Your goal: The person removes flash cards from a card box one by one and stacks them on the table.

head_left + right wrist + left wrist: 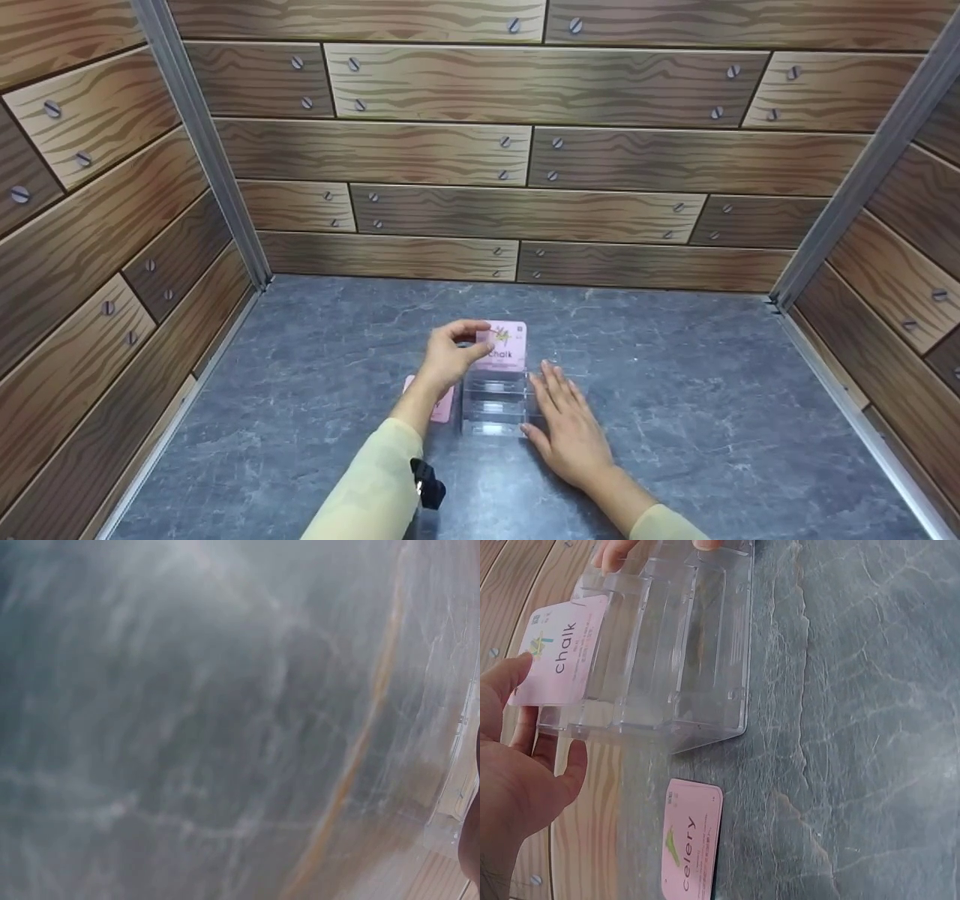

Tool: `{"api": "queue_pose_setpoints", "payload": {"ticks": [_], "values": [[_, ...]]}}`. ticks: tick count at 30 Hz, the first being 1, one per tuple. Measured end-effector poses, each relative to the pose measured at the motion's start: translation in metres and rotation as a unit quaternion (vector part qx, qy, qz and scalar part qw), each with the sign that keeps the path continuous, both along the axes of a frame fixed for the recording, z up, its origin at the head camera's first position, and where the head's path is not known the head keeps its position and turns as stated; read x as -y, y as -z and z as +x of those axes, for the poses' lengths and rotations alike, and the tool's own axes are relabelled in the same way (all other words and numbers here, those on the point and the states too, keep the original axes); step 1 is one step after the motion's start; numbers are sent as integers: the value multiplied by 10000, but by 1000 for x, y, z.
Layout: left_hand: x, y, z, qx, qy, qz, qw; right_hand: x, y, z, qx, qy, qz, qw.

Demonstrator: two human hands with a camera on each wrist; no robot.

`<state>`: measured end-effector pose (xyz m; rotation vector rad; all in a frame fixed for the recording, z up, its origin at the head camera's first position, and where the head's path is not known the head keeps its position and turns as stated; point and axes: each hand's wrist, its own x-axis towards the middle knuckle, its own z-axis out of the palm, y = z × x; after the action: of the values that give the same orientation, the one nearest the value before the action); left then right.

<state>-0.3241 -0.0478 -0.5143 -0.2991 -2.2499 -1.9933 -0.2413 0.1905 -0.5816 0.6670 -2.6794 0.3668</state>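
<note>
A pink card printed "chalk" (504, 351) stands at the back tier of a clear plastic tiered rack (493, 409). My left hand (448, 358) pinches this card by its left edge between thumb and fingers. In the left wrist view the chalk card (561, 652) leans in the rack's rear slot. With fingers straight, my right hand (568, 427) rests against the rack's right side. Left of the rack, a pink "celery" card (690, 840) lies on the table, partly hidden by my left forearm in the head view.
The grey marbled tabletop (697, 390) is enclosed by wood-patterned walls (525, 150) at the back and both sides. Metal posts (217, 150) stand at the back corners. A black strap device (427, 484) sits on the left wrist.
</note>
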Motion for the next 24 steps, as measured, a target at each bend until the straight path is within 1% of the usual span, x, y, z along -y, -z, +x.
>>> {"api": "queue_pose_setpoints", "payload": {"ticks": [3, 11, 16, 22, 23, 24], "values": [[-1, 1, -1, -20, -60, -17, 10000, 0, 0, 0, -41, 13, -11, 10000], [-3, 4, -3, -168, -164, 23, 9997, 1, 3, 1, -322, 14, -96, 9994], [-4, 6, -5, -191, -193, 74, 9996, 1, 2, 1, -236, 42, -80, 9997], [-5, 8, -6, -303, -206, 135, 9992, 1, 1, 1, 4, 70, 6, 10000], [-6, 6, -5, -297, -207, 134, 9993, 1, 0, 1, 14, 67, 5, 10000], [-6, 2, -2, -300, -213, 132, 9992, 1, 0, 1, 16, 63, 6, 10000]]}}
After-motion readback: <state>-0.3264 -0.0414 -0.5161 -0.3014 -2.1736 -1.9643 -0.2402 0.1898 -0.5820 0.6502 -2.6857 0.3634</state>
